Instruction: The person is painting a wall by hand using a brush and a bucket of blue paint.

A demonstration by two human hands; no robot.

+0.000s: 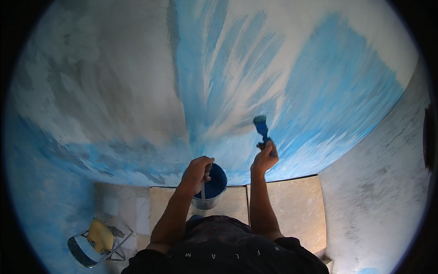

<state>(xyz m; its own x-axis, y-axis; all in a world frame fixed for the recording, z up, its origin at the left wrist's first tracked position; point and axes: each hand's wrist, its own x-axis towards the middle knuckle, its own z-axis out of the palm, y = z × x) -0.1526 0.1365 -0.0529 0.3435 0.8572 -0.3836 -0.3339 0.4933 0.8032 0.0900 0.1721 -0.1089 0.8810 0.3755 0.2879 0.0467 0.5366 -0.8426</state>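
Note:
My left hand point(200, 174) grips the pale strap-like handle of a paint bucket point(215, 181), which hangs in front of my body with dark blue paint inside. To the right, my right hand point(266, 157) is closed around the handle of a paintbrush point(261, 127). The brush has a blue handle, and its bristles, dark with paint, point up and away from me. Behind the brush stands a wall point(236, 113) with blue and whitish brush strokes; whether the bristles touch it I cannot tell.
Pale boards point(287, 209) lie below me, split by a dark gap. At the lower left, a metal-framed folding chair point(99, 236) with a yellow item on it stands on the tiled floor point(128, 212). A grey side wall point(373, 191) rises at the right, a blue-painted one point(44, 205) at the left.

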